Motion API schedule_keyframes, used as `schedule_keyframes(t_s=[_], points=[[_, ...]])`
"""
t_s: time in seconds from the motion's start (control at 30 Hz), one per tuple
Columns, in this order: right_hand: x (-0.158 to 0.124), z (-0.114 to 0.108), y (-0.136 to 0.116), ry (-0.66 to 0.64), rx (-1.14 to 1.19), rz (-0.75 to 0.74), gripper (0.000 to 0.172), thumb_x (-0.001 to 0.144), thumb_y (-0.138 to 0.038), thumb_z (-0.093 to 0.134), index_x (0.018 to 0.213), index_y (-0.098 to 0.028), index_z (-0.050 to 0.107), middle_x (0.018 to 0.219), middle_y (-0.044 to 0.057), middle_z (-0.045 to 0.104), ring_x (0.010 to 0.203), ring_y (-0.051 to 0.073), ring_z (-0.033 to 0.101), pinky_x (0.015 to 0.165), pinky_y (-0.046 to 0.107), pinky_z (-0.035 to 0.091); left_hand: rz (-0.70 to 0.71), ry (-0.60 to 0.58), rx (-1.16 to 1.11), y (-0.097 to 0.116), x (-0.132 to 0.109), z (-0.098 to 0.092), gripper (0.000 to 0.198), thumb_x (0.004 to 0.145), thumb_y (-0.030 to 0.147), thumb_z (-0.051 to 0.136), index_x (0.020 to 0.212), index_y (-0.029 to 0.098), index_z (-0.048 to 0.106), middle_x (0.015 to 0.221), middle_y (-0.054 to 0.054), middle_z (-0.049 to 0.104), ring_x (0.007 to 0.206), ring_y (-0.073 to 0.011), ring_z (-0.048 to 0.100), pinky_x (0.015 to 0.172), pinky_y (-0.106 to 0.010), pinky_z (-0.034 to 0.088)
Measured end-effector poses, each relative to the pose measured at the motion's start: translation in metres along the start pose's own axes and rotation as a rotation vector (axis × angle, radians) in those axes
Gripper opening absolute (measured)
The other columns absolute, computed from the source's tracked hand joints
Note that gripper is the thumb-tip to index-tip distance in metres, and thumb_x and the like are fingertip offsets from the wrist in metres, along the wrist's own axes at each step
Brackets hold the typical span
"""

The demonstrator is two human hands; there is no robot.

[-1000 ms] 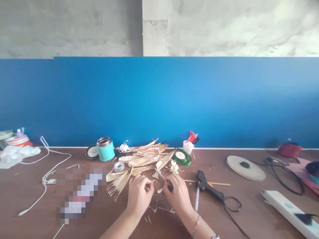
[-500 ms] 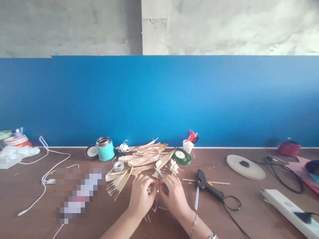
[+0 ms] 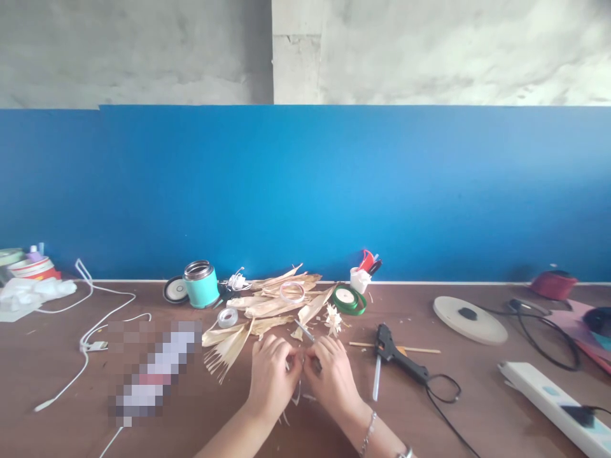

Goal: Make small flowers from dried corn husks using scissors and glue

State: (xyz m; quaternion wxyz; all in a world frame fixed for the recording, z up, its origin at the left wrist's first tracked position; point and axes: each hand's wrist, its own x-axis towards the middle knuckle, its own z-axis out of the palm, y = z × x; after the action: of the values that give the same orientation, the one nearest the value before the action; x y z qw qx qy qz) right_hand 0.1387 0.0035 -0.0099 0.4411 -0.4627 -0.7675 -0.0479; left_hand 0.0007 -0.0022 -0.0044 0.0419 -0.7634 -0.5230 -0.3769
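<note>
Two sets of fingers meet tip to tip low on the desk. Those of your right hand are clamped around the scissors, whose blades point up toward the dried husks. Those of your left hand are curled together; what they pinch is hidden. Pale trimmings lie beneath both hands, and a glue gun lies near your right.

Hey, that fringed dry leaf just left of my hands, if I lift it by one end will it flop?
The fringed leaf looks thin and papery, so it is probably very light and likely to droop somewhat. Its cut strips seem narrow, so they may tear or snap if pinched hard. Lying flat, it should slide, not roll.
</note>
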Motion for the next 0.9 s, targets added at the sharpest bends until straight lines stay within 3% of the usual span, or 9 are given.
schedule_keyframes(t_s=[0.17, 0.27, 0.4, 0.47, 0.53, 0.6, 0.7, 0.9], points=[[0.0, -0.003, 0.006, 0.037, -0.05, 0.077, 0.018, 0.074, -0.008, 0.048, 0.061, -0.019, 0.047, 0.06, 0.0, 0.052, 0.061, 0.016, 0.048, 0.063, 0.027, 0.029, -0.073, 0.061, 0.019, -0.014, 0.006, -0.002, 0.017, 0.074, 0.009, 0.053, 0.061, 0.02, 0.054, 0.061, 0.0, 0.061, 0.069, -0.0197, 0.058, 0.067, -0.031, 0.035], [0.003, -0.007, 0.014, -0.045, -0.048, 0.131, 0.018, 0.077, -0.009, 0.048, 0.062, -0.019, 0.051, 0.062, 0.0, 0.056, 0.062, 0.016, 0.05, 0.064, 0.027, 0.03, -0.126, 0.071, 0.013, -0.035, 0.014, -0.008, 0.016, 0.079, 0.015, 0.051, 0.066, 0.02, 0.058, 0.066, -0.002, 0.065, 0.069, -0.02, 0.059, 0.066, -0.03, 0.038], [0.005, -0.01, 0.019, -0.302, -0.007, 0.128, 0.022, 0.082, -0.011, 0.046, 0.066, -0.019, 0.059, 0.072, 0.002, 0.061, 0.071, 0.016, 0.055, 0.068, 0.027, 0.033, -0.154, -0.093, 0.048, -0.053, 0.02, -0.015, 0.025, 0.085, 0.025, 0.047, 0.063, 0.02, 0.058, 0.063, -0.002, 0.063, 0.067, -0.0204, 0.058, 0.064, -0.031, 0.039], [0.005, -0.011, 0.019, -0.381, -0.022, 0.122, 0.022, 0.082, -0.01, 0.047, 0.066, -0.019, 0.061, 0.075, 0.002, 0.062, 0.075, 0.017, 0.056, 0.07, 0.027, 0.034, -0.11, -0.177, 0.01, -0.054, 0.019, -0.016, 0.015, 0.081, 0.017, 0.052, 0.069, 0.02, 0.061, 0.073, -0.002, 0.066, 0.077, -0.0208, 0.059, 0.07, -0.032, 0.041], [0.005, -0.012, 0.018, -0.416, -0.054, 0.127, 0.022, 0.08, -0.01, 0.049, 0.067, -0.019, 0.063, 0.077, 0.003, 0.063, 0.079, 0.018, 0.057, 0.071, 0.028, 0.034, -0.05, -0.264, -0.02, -0.054, 0.017, -0.015, 0.021, 0.073, 0.005, 0.053, 0.078, 0.022, 0.065, 0.084, -0.002, 0.067, 0.086, -0.0213, 0.058, 0.075, -0.033, 0.041], [0.005, -0.013, 0.018, -0.418, -0.085, 0.148, 0.021, 0.079, -0.01, 0.05, 0.07, -0.021, 0.065, 0.079, 0.003, 0.064, 0.082, 0.019, 0.057, 0.072, 0.029, 0.035, -0.002, -0.345, -0.018, -0.054, 0.016, -0.013, 0.029, 0.07, 0.0, 0.054, 0.082, 0.023, 0.067, 0.086, -0.002, 0.067, 0.089, -0.0218, 0.057, 0.075, -0.033, 0.041], [0.005, -0.014, 0.019, -0.382, -0.117, 0.184, 0.022, 0.08, -0.008, 0.049, 0.075, -0.021, 0.066, 0.081, 0.004, 0.065, 0.083, 0.02, 0.058, 0.072, 0.03, 0.035, 0.044, -0.408, 0.01, -0.054, 0.016, -0.013, 0.022, 0.073, 0.004, 0.056, 0.079, 0.022, 0.068, 0.082, -0.003, 0.066, 0.087, -0.0227, 0.056, 0.073, -0.033, 0.041], [0.004, -0.012, 0.022, -0.275, -0.112, 0.176, 0.023, 0.079, -0.006, 0.047, 0.075, -0.02, 0.064, 0.078, 0.004, 0.065, 0.079, 0.021, 0.059, 0.071, 0.031, 0.036, 0.08, -0.404, 0.06, -0.048, 0.019, -0.014, 0.017, 0.079, 0.007, 0.051, 0.074, 0.019, 0.062, 0.081, -0.005, 0.064, 0.084, -0.023, 0.056, 0.074, -0.036, 0.039]])
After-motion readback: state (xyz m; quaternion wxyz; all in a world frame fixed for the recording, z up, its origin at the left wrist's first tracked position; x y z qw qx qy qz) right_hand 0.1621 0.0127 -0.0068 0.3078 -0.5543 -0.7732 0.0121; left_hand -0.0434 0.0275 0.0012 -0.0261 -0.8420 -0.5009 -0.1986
